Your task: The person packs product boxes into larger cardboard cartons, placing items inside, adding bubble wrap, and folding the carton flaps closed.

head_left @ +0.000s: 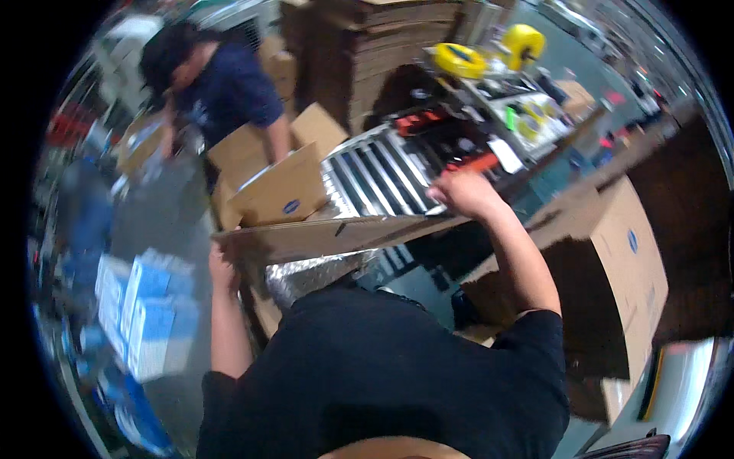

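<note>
Nearest: long cardboard panel point(329, 236) spans crosswise in front of the torso, on edge, left end near the counter's right edge, right end under the right forearm. Left hand point(222, 268) grasps the panel's left end, fingers wrapped at the corner. Right hand point(464, 193) is over the right end, fingers curled; can't tell whether they grip the board or sit just above it.

Large brown carton point(638, 260) at right, beyond the right elbow, dark oval mark on its side. Grey counter point(164, 218) at left; blue-and-white packs point(157, 314) grouped on its near half, toward the left edge.

Past the panel: open carton point(283, 195), flaps up, by the left end of the roller conveyor point(375, 176) and close to the counter's right edge. Red-and-black machine point(451, 141) at the conveyor's right end, just beyond the right hand.

Farther: co-worker point(229, 96) in dark top and cap, one arm reaching behind the open carton's flaps. Two yellow tape rolls point(459, 61) above the machine. Tall stack of flat cardboard point(405, 57) at the back.
</note>
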Demonstrator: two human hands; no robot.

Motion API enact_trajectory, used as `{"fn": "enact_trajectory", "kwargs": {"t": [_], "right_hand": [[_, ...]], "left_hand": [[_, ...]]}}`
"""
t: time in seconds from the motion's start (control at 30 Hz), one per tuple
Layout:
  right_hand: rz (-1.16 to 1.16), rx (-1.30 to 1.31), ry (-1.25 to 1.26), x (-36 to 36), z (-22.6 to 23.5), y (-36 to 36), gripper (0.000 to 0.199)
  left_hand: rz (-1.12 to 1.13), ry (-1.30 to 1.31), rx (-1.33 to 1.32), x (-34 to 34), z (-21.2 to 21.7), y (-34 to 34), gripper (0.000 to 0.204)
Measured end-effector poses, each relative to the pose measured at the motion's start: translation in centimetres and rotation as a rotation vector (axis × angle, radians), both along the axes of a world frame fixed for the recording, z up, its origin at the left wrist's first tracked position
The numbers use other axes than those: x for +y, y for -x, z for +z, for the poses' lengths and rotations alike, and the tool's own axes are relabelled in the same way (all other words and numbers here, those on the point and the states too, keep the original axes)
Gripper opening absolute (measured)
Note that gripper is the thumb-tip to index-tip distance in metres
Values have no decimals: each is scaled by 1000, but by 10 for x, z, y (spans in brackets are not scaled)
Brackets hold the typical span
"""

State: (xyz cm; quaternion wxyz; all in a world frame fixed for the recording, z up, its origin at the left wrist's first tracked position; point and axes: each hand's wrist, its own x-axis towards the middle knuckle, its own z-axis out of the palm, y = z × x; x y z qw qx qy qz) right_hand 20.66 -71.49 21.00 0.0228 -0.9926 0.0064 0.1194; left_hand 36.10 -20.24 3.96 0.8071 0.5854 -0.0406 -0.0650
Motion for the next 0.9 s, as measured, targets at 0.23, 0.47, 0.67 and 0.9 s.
{"fn": "enact_trajectory", "kwargs": {"t": [0.23, 0.47, 0.67, 0.9], "right_hand": [[520, 574, -675, 73, -74, -69, 41], [697, 214, -52, 74, -39, -123, 47], [578, -32, -462, 18, -26, -135, 67], [591, 220, -840, 48, -145, -109, 69]], "left_hand": [[432, -319, 54, -42, -9, 54, 109], [565, -129, 47, -82, 20, 47, 92], [272, -471, 34, -65, 77, 64, 93], [-934, -1306, -250, -129, 77, 86, 138]]}}
